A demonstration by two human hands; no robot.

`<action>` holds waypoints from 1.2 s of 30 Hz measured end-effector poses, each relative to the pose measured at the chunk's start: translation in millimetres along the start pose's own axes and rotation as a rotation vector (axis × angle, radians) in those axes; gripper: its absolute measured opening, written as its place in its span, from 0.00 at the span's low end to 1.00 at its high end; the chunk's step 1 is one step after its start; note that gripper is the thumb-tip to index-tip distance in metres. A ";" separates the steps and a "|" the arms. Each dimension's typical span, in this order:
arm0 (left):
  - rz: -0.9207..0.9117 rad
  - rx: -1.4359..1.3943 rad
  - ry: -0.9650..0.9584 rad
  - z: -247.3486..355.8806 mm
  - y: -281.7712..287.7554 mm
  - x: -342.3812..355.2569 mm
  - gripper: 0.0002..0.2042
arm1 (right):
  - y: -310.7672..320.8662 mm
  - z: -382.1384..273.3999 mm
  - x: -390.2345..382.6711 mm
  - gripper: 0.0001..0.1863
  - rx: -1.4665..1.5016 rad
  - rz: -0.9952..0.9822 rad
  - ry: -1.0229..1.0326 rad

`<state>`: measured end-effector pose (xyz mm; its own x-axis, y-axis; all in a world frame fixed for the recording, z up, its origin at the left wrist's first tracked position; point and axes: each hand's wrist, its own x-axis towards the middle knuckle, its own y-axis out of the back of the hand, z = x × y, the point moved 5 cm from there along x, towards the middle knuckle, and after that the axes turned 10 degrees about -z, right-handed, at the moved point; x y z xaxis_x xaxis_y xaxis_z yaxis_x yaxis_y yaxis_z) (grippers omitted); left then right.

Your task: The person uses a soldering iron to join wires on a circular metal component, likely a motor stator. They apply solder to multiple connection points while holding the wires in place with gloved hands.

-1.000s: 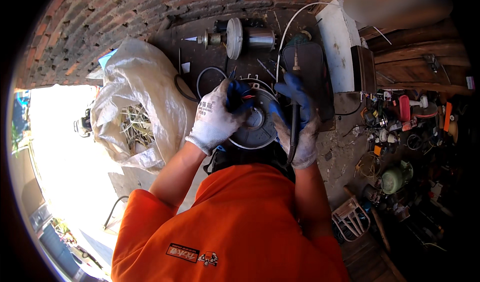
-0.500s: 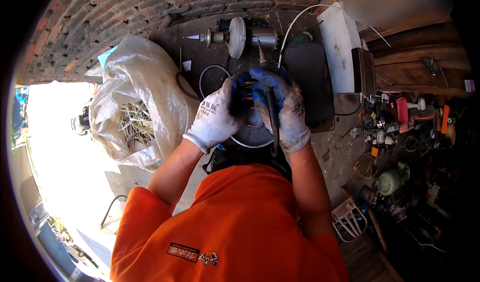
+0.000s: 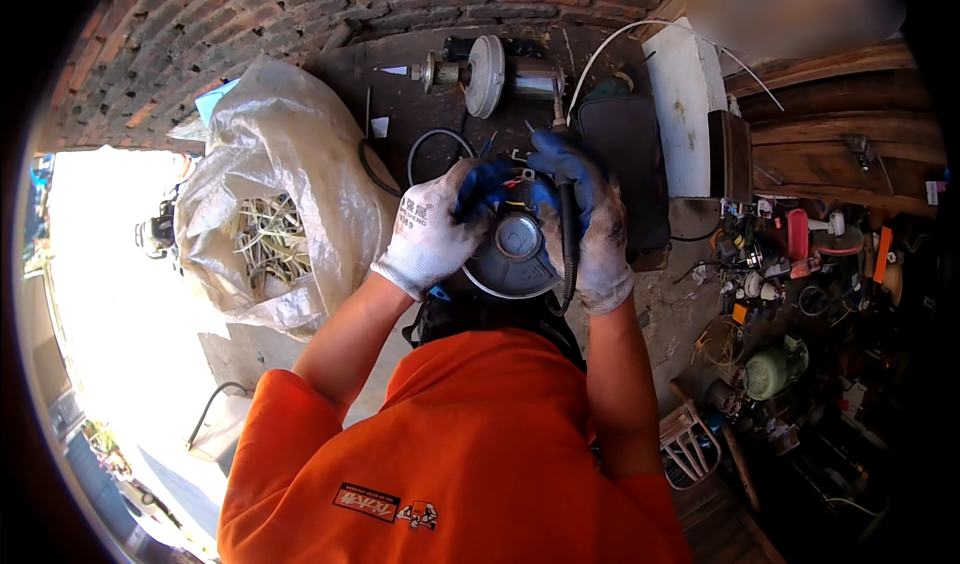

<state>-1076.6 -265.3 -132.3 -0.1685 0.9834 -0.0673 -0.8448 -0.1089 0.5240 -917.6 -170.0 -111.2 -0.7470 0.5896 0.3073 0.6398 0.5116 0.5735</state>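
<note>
Rightward, away from the left hand (image 3: 440, 222), the right hand (image 3: 592, 226) has moved since half a second ago, both white-and-blue gloved. By the dark, flat tabletop's (image 3: 415, 114) near edge sits a grey, round, metal-rimmed housing (image 3: 517, 244). Right grasps a slim, black-handled soldering iron (image 3: 569, 232); left pinches a thin red wire (image 3: 513, 180).

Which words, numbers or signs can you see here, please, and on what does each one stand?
White-and-blue glove on the left hand: dark print, not copied out here.
Orange shirt: light lettering on a dark label, beside a small cartoon picture; also not copied out.
Round grey part: any mark on its raised centre is too small to read.
</note>
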 end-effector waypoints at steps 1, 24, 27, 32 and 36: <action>0.044 0.004 0.005 -1.1 2.1 -1.3 0.22 | -0.3 -0.1 -0.1 0.28 -0.022 -0.005 0.018; -0.238 -0.060 -0.170 35.6 25.1 -36.9 0.19 | 10.9 -55.6 -37.0 0.19 0.121 0.178 0.114; -0.126 0.037 -0.146 31.2 42.2 -37.0 0.16 | 15.1 -49.8 -40.3 0.17 0.142 0.185 0.118; 0.069 0.272 -0.199 47.4 58.6 -27.5 0.15 | 21.6 -29.2 -59.3 0.17 0.483 0.424 -0.007; -0.035 -0.213 -0.116 30.0 43.9 -24.1 0.20 | 37.0 -20.7 -67.4 0.23 0.389 0.436 0.003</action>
<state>-1094.4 -289.4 -82.3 -0.0882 0.9959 0.0219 -0.9391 -0.0904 0.3315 -847.3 -203.7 -94.9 -0.4003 0.7954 0.4550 0.9070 0.4147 0.0728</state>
